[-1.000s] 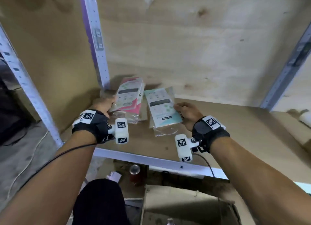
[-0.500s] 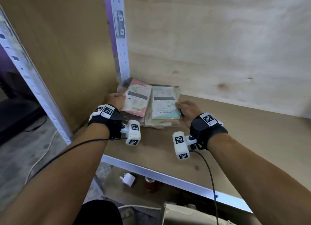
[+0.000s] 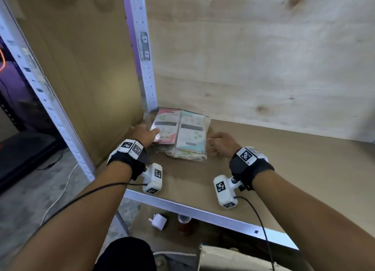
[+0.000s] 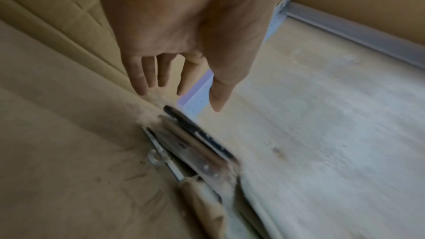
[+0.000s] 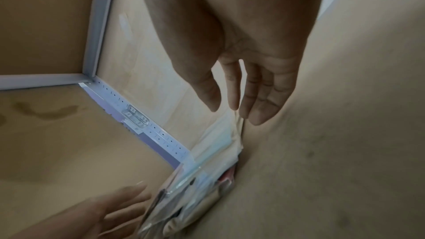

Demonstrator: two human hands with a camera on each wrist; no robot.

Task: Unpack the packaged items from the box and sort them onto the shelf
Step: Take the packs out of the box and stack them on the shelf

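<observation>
Two stacks of clear-bagged packets lie side by side in the back left corner of the shelf [image 3: 284, 169]. The pink packet [image 3: 166, 126] is on the left and the teal packet [image 3: 190, 136] on the right. My left hand [image 3: 146, 132] lies against the pink packet's left edge with straight fingers [image 4: 142, 83], holding nothing. My right hand [image 3: 219, 143] hovers just right of the teal stack [image 5: 214, 143], its relaxed fingers [image 5: 260, 112] close to the bag's corner. I cannot tell whether they touch it. The right wrist view also shows the left hand [image 5: 115, 206] beside the bags.
A white perforated post [image 3: 142, 57] stands in the corner, with cardboard on the left and a plywood back wall [image 3: 263, 67]. The metal front rail [image 3: 203, 212] edges the shelf. Below lie a white plug [image 3: 158, 222], a red can [image 3: 184, 224] and the cardboard box [image 3: 233, 258].
Both stacks have slid together into the back left corner. The right hand has come slightly off the teal packet's edge, while the left stays at the pink one.
</observation>
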